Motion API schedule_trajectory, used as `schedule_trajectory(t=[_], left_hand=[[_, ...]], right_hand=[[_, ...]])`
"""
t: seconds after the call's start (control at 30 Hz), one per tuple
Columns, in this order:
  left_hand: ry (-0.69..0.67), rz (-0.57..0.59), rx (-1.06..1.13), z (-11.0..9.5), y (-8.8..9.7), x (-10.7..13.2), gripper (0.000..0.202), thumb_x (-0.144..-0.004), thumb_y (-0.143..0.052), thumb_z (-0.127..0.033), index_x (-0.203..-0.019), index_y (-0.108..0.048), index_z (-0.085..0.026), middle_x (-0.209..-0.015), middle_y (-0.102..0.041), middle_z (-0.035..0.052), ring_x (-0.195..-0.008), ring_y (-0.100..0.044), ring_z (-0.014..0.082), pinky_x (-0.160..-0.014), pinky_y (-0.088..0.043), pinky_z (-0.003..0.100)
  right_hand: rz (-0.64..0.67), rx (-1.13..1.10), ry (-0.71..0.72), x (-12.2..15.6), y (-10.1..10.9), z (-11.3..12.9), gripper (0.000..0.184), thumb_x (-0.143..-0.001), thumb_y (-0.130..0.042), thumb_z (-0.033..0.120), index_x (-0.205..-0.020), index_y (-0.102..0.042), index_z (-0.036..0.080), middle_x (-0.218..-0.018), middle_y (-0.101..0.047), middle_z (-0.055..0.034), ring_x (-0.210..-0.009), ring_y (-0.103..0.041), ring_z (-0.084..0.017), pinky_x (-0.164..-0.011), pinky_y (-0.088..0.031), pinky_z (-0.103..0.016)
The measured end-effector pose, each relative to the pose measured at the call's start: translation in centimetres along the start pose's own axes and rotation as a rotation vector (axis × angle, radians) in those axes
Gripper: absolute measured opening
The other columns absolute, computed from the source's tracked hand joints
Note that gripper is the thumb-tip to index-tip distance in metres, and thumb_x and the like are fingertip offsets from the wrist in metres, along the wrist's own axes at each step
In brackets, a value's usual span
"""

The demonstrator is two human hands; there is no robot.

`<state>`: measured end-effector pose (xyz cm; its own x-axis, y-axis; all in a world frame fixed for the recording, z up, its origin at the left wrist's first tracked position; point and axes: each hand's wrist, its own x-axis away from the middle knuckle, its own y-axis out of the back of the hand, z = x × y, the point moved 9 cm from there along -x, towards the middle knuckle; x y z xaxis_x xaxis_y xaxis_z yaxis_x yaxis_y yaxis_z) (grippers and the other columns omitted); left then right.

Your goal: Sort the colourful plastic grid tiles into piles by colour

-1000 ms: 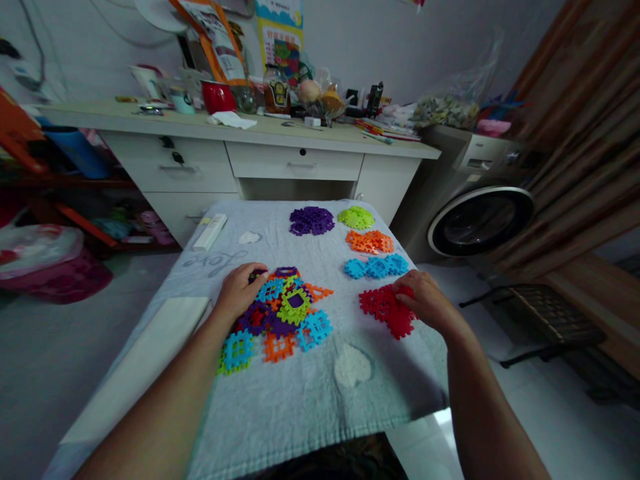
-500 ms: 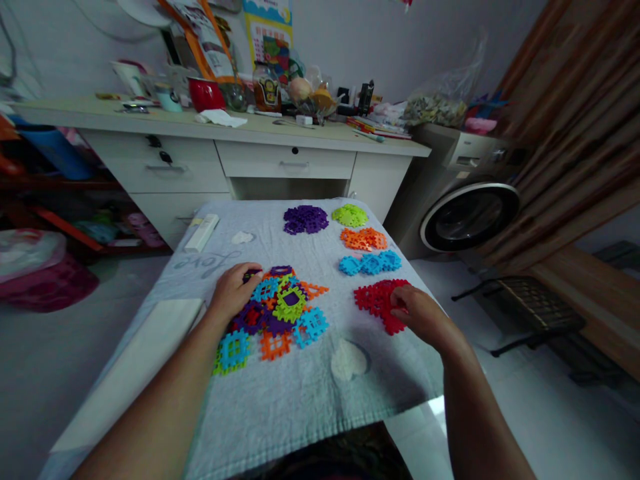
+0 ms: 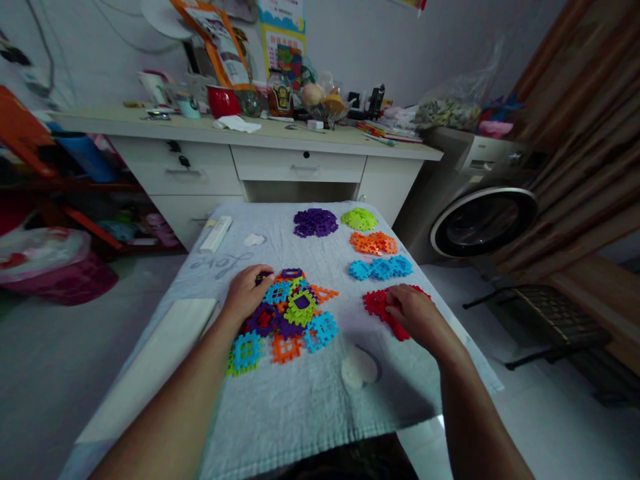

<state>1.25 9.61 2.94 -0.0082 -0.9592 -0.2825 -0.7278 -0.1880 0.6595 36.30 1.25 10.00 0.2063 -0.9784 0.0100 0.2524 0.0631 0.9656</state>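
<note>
1. The left hand [image 3: 247,293] rests curved fingers on the mixed heap [image 3: 301,308]; whether it grips a piece, I cannot tell.
2. The right hand [image 3: 413,311], fingers bent, has shifted toward nine o'clock across the red pieces [image 3: 374,302], so handling now centres mid-pile; grip hidden.
3. The mixed heap spreads to the left hand's four o'clock; red shows at the right hand's nine and one.

A white box [image 3: 216,234] lies near the table's [image 3: 300,413] far left corner; on the desk [image 3: 285,135], a tissue [image 3: 237,124] sits near the front edge, a red pot [image 3: 223,102] behind it.
</note>
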Motion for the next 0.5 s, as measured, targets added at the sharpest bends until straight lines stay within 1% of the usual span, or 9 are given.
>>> schedule_trajectory(t=[0.03, 0.13, 0.2, 0.23, 0.3, 0.37, 0.43, 0.5], left_hand=[[-0.004, -0.003, 0.002, 0.1, 0.0, 0.0, 0.038, -0.083, -0.050, -0.050, -0.100, -0.067, -0.020, -0.106, -0.069, 0.0076, -0.103, -0.062, 0.0242, -0.096, -0.047, 0.038], [-0.007, -0.003, 0.015, 0.1, -0.1, 0.1, 0.038, -0.084, -0.051, -0.050, -0.101, -0.067, -0.020, -0.108, -0.070, 0.0070, -0.104, -0.062, 0.0233, -0.096, -0.047, 0.037], [-0.003, 0.007, 0.022, 0.0, -0.1, 0.2, 0.039, -0.084, -0.051, -0.050, -0.102, -0.067, -0.020, -0.108, -0.070, 0.0070, -0.104, -0.062, 0.0232, -0.096, -0.047, 0.037], [-0.002, 0.012, 0.027, -0.1, -0.1, 0.3, 0.039, -0.084, -0.051, -0.051, -0.102, -0.068, -0.020, -0.108, -0.070, 0.0070, -0.104, -0.062, 0.0233, -0.095, -0.047, 0.037], [-0.002, 0.013, 0.036, -0.4, 0.0, 0.4, 0.040, -0.084, -0.052, -0.051, -0.103, -0.067, -0.020, -0.109, -0.070, 0.0070, -0.104, -0.063, 0.0235, -0.095, -0.048, 0.037], [-0.009, 0.007, 0.040, -0.6, 0.1, 0.4, 0.039, -0.084, -0.052, -0.051, -0.103, -0.067, -0.020, -0.109, -0.070, 0.0068, -0.104, -0.063, 0.0236, -0.095, -0.048, 0.038], [-0.019, 0.005, 0.038, -0.8, 0.1, 0.5, 0.038, -0.084, -0.052, -0.050, -0.102, -0.067, -0.021, -0.108, -0.070, 0.0065, -0.104, -0.063, 0.0236, -0.096, -0.048, 0.038], [-0.028, 0.005, 0.033, -0.8, 0.1, 0.5, 0.037, -0.084, -0.052, -0.050, -0.102, -0.067, -0.021, -0.108, -0.070, 0.0064, -0.104, -0.063, 0.0236, -0.097, -0.047, 0.038]], right_hand=[[-0.002, -0.008, 0.023, -0.8, 0.3, 1.5, 0.009, -0.085, -0.052, 0.015, -0.077, -0.056, 0.017, -0.082, -0.060, -0.0048, -0.074, -0.053, -0.016, -0.066, -0.034, -0.027], [0.021, -0.084, 0.221, -3.7, 0.0, 7.4, 0.008, -0.087, -0.055, 0.018, -0.089, -0.063, 0.017, -0.090, -0.064, -0.0063, -0.081, -0.056, -0.017, -0.073, -0.038, -0.027], [0.029, -0.108, 0.353, -5.9, -1.1, 11.0, 0.013, -0.089, -0.055, 0.019, -0.095, -0.066, 0.016, -0.096, -0.065, -0.0083, -0.091, -0.057, -0.018, -0.081, -0.040, -0.029], [0.019, -0.117, 0.380, -7.0, -1.8, 12.3, 0.016, -0.090, -0.054, 0.019, -0.099, -0.067, 0.016, -0.099, -0.065, -0.0094, -0.095, -0.057, -0.019, -0.084, -0.040, -0.030], [-0.003, -0.113, 0.403, -9.3, -3.3, 14.0, 0.023, -0.093, -0.051, 0.021, -0.109, -0.067, 0.016, -0.108, -0.064, -0.0117, -0.102, -0.056, -0.021, -0.091, -0.040, -0.032], [-0.003, -0.093, 0.396, -11.2, -5.1, 14.8, 0.026, -0.094, -0.050, 0.023, -0.114, -0.066, 0.016, -0.112, -0.062, -0.0131, -0.106, -0.055, -0.022, -0.093, -0.039, -0.034], [0.019, -0.082, 0.386, -12.6, -6.6, 15.1, 0.028, -0.092, -0.054, 0.024, -0.115, -0.066, 0.017, -0.111, -0.062, -0.0128, -0.106, -0.055, -0.022, -0.093, -0.039, -0.034], [0.051, -0.099, 0.388, -13.3, -7.7, 15.1, 0.025, -0.090, -0.057, 0.023, -0.112, -0.068, 0.018, -0.105, -0.064, -0.0109, -0.101, -0.056, -0.021, -0.091, -0.040, -0.032]])
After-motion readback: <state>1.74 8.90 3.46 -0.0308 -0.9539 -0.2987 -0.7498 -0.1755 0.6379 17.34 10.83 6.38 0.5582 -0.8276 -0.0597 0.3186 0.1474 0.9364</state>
